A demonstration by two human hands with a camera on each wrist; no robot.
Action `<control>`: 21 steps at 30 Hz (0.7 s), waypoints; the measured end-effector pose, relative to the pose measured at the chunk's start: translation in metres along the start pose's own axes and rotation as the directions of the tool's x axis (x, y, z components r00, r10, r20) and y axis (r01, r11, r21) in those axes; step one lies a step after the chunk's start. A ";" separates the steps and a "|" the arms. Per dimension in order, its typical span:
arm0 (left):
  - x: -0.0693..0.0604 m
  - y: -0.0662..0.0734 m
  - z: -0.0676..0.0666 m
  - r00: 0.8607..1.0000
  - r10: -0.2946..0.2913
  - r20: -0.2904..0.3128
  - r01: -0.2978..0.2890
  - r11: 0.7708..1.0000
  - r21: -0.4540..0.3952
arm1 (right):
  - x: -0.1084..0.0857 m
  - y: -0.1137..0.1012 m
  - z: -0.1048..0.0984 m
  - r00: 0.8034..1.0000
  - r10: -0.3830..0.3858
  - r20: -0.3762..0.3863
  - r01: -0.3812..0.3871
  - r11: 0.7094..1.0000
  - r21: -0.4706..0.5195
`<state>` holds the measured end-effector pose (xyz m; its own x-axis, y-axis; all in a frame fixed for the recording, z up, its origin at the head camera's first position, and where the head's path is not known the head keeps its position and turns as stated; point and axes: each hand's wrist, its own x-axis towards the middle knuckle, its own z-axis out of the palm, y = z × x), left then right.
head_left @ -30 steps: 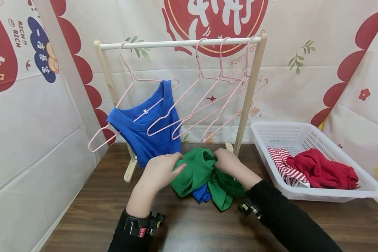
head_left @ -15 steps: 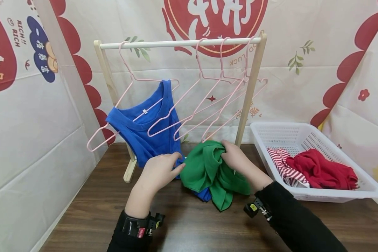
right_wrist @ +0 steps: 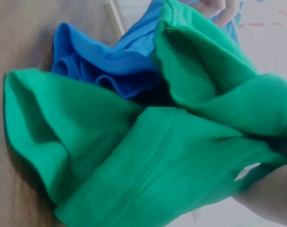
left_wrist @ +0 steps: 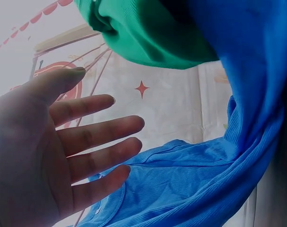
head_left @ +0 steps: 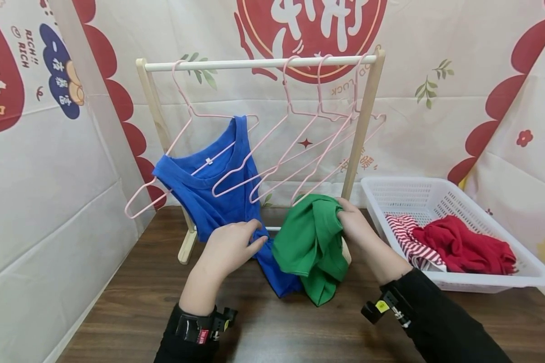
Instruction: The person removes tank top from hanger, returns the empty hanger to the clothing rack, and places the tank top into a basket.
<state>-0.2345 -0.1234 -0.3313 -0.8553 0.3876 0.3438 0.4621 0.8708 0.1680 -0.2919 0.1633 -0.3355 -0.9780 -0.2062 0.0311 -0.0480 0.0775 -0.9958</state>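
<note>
A blue ribbed tank top point(head_left: 209, 189) sits on a pink hanger point(head_left: 181, 133) at the left of the rack, its lower part trailing to the right toward the table. My left hand point(head_left: 231, 249) is in front of it, fingers spread and nothing held, as the left wrist view also shows the palm and fingers point(left_wrist: 101, 130) apart from the cloth. A bunched green ribbed garment point(head_left: 311, 242) overlaps the blue hem. My right hand point(head_left: 359, 227) pinches its upper right edge, keeping it lifted while its lower end hangs near the tabletop; the fingertips are partly hidden behind the cloth.
Several pink hangers point(head_left: 300, 121) without clothes hang from the right half of the white rail point(head_left: 254, 63). At the right stands a white plastic basket point(head_left: 463, 285) containing a red garment point(head_left: 465, 244) and a red-and-white striped one point(head_left: 413, 239). Wooden posts point(head_left: 363, 126) carry the rail.
My right hand has moved right and slightly up, pulling the green garment along. More of the blue tank top's lower part is now uncovered. My left hand has stayed in place.
</note>
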 end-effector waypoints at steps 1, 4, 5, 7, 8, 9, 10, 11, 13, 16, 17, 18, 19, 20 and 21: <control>0.000 0.000 0.000 1.000 -0.001 0.002 0.001 1.000 -0.004 | -0.003 0.000 -0.001 1.000 0.000 -0.008 0.001 0.999 0.042; -0.001 0.002 0.001 1.000 -0.007 0.008 0.008 1.000 -0.008 | -0.010 0.000 -0.003 0.999 -0.032 -0.027 0.034 0.997 0.073; -0.001 0.002 0.001 1.000 -0.008 0.011 0.008 1.000 -0.008 | -0.013 0.000 -0.004 0.998 -0.042 -0.038 0.044 0.997 0.067; -0.002 0.003 0.003 1.000 -0.008 0.014 0.008 1.000 -0.007 | -0.018 -0.001 -0.005 0.997 -0.061 -0.054 0.064 0.997 0.051; -0.002 0.003 0.003 1.000 -0.008 0.013 0.009 1.000 -0.005 | -0.021 -0.002 -0.006 0.996 -0.065 -0.064 0.068 0.996 0.056; -0.003 0.004 0.003 1.000 -0.008 0.010 0.008 1.000 -0.004 | -0.024 -0.003 -0.007 0.995 -0.068 -0.071 0.073 0.995 0.066; -0.003 0.004 0.003 1.000 -0.007 0.007 0.007 1.000 -0.004 | -0.027 -0.005 -0.008 0.995 -0.068 -0.078 0.074 0.994 0.081; -0.003 0.005 0.003 1.000 -0.006 0.004 0.006 1.000 -0.004 | -0.030 -0.006 -0.009 0.994 -0.068 -0.087 0.077 0.992 0.103; -0.003 0.005 0.002 1.000 -0.005 -0.006 0.005 1.000 0.000 | -0.035 -0.010 -0.011 0.992 -0.079 -0.099 0.094 0.984 0.154; -0.002 0.006 0.000 1.000 -0.001 -0.015 0.001 1.000 0.008 | -0.042 -0.016 -0.014 0.986 -0.124 -0.111 0.144 0.968 0.205; -0.002 0.006 -0.001 1.000 -0.001 -0.015 0.001 1.000 0.009 | -0.044 -0.018 -0.015 0.983 -0.145 -0.114 0.167 0.961 0.219; -0.002 0.006 -0.001 1.000 0.000 -0.015 0.001 1.000 0.011 | -0.046 -0.019 -0.016 0.980 -0.165 -0.111 0.187 0.955 0.228; -0.001 0.006 -0.001 1.000 -0.001 -0.014 0.001 1.000 0.010 | -0.048 -0.021 -0.017 0.977 -0.183 -0.106 0.204 0.948 0.245; -0.001 0.006 -0.002 1.000 -0.002 -0.013 0.002 1.000 0.009 | -0.050 -0.023 -0.018 0.974 -0.201 -0.106 0.223 0.938 0.265; -0.001 0.006 -0.002 1.000 -0.002 -0.011 0.002 1.000 0.008 | -0.052 -0.025 -0.020 0.970 -0.219 -0.106 0.241 0.928 0.283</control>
<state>-0.2304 -0.1192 -0.3292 -0.8535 0.3830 0.3533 0.4589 0.8737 0.1616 -0.2440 0.1912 -0.3108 -0.9596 -0.1139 0.2574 -0.2224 -0.2540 -0.9413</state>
